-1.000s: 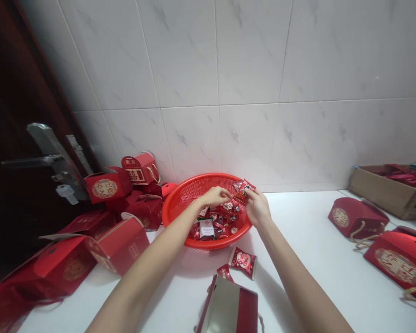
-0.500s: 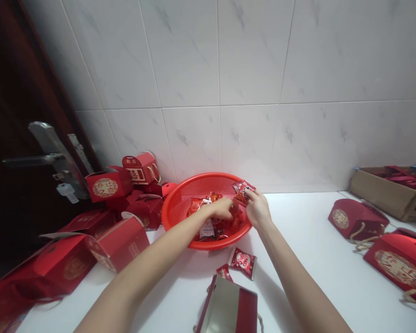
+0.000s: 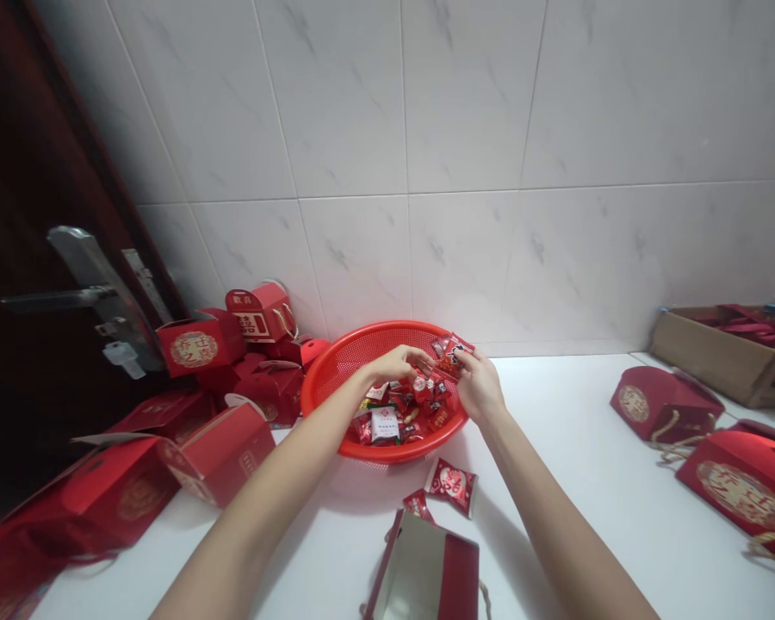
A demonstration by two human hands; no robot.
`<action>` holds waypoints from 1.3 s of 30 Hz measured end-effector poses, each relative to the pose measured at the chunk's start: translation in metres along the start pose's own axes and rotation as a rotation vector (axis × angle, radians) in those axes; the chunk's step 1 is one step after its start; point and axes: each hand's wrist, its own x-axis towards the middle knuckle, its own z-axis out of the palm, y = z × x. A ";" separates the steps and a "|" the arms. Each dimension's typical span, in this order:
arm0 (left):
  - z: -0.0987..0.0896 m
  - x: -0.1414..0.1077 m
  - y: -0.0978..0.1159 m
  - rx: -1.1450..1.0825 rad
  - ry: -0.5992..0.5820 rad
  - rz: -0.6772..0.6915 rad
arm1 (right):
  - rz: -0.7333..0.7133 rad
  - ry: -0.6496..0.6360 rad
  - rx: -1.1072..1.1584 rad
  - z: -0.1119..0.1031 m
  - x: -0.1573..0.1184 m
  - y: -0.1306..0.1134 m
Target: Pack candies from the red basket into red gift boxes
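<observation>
Head view: my right fingers point(image 3: 463, 358) are clamping snack packets point(image 3: 450, 365) at the right rim of the red basket point(image 3: 328, 389). My left fingers point(image 3: 417, 354) are hovering, slightly curled, over the basket; I cannot tell whether they are gripping anything. Risk: a loose right pinch would be letting packets slip; a straying forearm would be knocking the open box point(image 3: 417, 568). The basket is holding mixed wrapped sweets point(image 3: 385, 424). 2 loose red packets point(image 3: 452, 486) are lying on the bench point(image 3: 581, 456) between basket and box.
</observation>
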 end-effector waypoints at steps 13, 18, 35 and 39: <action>0.018 -0.004 0.004 0.188 -0.113 -0.054 | 0.004 -0.012 -0.004 -0.003 0.002 0.001; 0.047 -0.003 0.002 0.395 -0.167 -0.012 | -0.001 0.004 -0.021 -0.003 0.002 0.001; 0.010 -0.004 0.004 0.301 0.189 0.056 | -0.005 -0.024 0.021 0.000 0.000 0.000; 0.005 -0.003 0.011 0.114 0.279 0.135 | 0.014 -0.025 0.026 0.002 -0.003 -0.001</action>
